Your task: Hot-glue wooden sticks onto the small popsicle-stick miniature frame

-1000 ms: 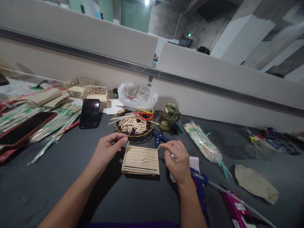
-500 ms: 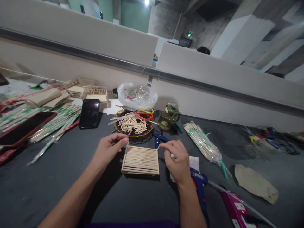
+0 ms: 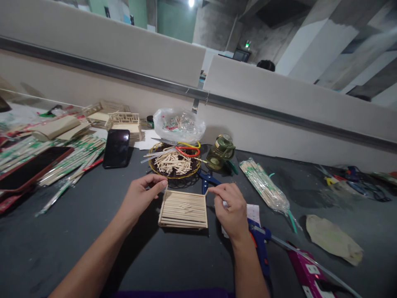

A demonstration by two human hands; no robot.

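A small platform of pale wooden sticks laid side by side stands between my hands on the dark table. A few short stick pieces lie on top of it. At its far left corner, my left hand has thumb and index finger pinched on a short upright stick. My right hand is closed, its fingertips on another short stick that leans outward at the far right corner. The blue-handled pliers lie just behind the platform, partly hidden.
A basket of cut sticks, with scissors on top, stands behind. Right of it are a green bottle and bagged sticks. A blue glue gun lies beside my right forearm, near a purple power strip. Phones lie left.
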